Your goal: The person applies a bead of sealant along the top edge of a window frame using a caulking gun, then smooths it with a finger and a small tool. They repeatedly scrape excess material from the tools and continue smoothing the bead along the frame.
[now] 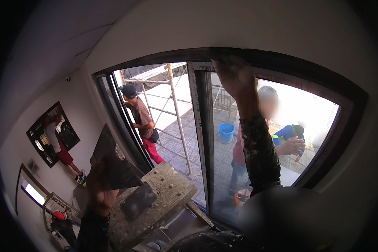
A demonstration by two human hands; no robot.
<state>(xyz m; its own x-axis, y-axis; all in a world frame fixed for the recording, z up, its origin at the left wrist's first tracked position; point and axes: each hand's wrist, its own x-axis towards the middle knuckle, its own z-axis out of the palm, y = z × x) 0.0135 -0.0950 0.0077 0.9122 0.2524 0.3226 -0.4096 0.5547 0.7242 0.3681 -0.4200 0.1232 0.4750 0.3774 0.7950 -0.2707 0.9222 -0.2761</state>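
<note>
My left hand (pixel 101 200), at the lower left, grips a dark flat board (pixel 121 171) from below. The board is tilted, with a small pale lump on it; its grip is in shadow. My right hand (pixel 238 80) is raised to the top bar of the dark window frame (pixel 273 59), its fingers bent against it. A thin pale edge shows beside those fingertips, but what they hold is too dim to make out. Printed protective tape (pixel 199 109) covers parts of the frame around the sliding glass.
A dusty wooden plank platform (pixel 166 185) with a dark slab (pixel 138 201) and crumbs stands below me. Outside are scaffolding (pixel 176 109), a blue bucket (pixel 226 132) and several people. Inside at left, another person (pixel 59 143) works at a small window.
</note>
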